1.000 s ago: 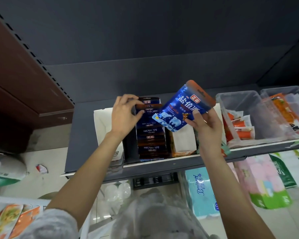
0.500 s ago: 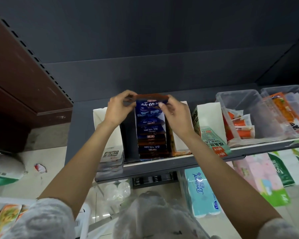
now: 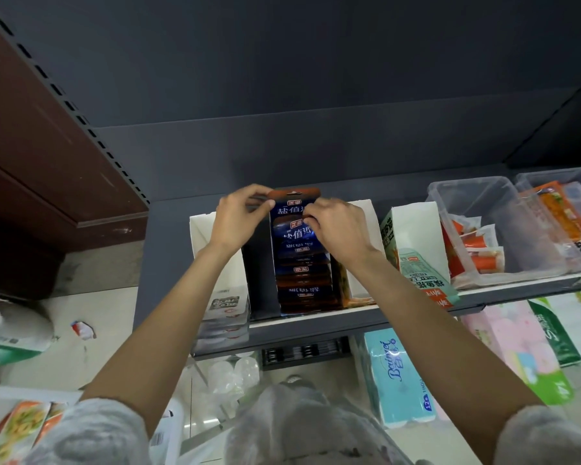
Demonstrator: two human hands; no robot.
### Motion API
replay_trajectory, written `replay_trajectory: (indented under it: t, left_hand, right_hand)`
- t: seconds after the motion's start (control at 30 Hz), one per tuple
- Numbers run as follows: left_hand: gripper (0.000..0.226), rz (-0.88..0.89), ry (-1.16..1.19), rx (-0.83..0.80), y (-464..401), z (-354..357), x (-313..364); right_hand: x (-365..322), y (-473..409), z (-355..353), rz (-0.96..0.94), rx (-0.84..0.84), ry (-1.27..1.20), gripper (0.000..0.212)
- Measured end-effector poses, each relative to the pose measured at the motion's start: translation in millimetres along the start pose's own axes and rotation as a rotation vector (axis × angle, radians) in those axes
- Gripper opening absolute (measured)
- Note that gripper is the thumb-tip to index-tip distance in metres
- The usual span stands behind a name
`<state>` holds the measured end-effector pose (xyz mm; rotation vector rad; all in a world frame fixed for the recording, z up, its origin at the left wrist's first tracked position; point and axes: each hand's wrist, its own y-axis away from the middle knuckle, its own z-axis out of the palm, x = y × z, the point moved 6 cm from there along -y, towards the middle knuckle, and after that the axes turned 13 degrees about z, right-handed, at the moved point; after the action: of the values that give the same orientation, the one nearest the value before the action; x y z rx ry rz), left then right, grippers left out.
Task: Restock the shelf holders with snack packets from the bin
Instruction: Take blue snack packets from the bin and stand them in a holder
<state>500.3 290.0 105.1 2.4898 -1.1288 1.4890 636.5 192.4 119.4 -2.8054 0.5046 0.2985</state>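
My left hand [image 3: 237, 218] and right hand [image 3: 337, 226] each pinch a top corner of one blue snack packet [image 3: 291, 206], fingers curled. It stands upright, long axis vertical, orange header up, at the back of the packet row [image 3: 301, 273] in the middle holder [image 3: 260, 280]. Two clear bins [image 3: 477, 196] sit to the right.

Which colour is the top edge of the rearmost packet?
Reddish brown, on the rearmost packet; head view.

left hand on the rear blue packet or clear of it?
Touching. In the head view the left hand pinches the top left edge of the rear blue packet, thumb pressed on its front.
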Motion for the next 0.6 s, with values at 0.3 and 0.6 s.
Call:
replay_trajectory:
  t: [0.3,0.6]
  left_hand:
    - [0.031,-0.050,-0.098,0.072,13,-9,18]
    - [0.005,0.031,-0.107,0.263,121,-58,96]
  right_hand:
    - [14,14,-9,0.178,0.006,-0.444,0.025]
    - [-2,79,-47,0.075,0.079,-0.466,0.023]
